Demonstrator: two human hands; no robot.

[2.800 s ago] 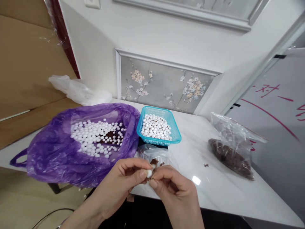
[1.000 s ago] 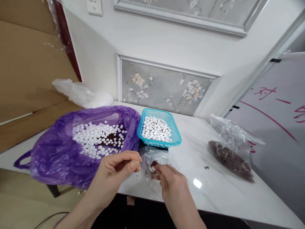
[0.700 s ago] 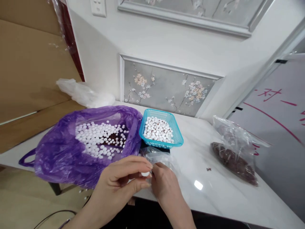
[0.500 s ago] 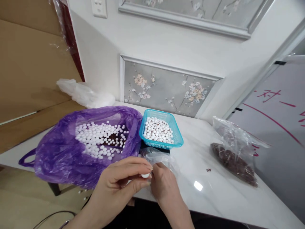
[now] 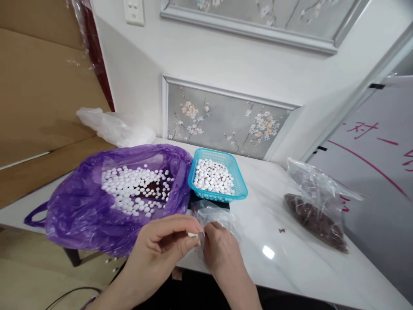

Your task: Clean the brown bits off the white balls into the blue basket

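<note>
My left hand (image 5: 163, 247) pinches a small white foam ball (image 5: 192, 234) between thumb and fingers, and only a sliver of it shows. Close against its fingertips is my right hand (image 5: 222, 249), curled closed with the knuckles up, so whatever its fingertips hold is hidden. A clear plastic bag (image 5: 214, 213) lies on the table just beyond both hands, partly behind the right one. Behind it stands a blue plastic basket (image 5: 239, 181) full of white balls (image 5: 213, 176). To the left, a purple plastic bag (image 5: 85, 211) lies spread with many white balls (image 5: 124, 185) in it.
A clear zip bag of dark brown material (image 5: 319, 219) rests at the right of the white table (image 5: 264, 206), near small brown bits (image 5: 282, 230). At the back left are a white plastic bag (image 5: 112, 129) and cardboard (image 5: 41, 86). A whiteboard (image 5: 380, 172) stands at the right.
My left hand has shifted slightly left and its fingertips now cover more of the white ball. The right hand stays nearly in place; the basket and bags are unmoved.
</note>
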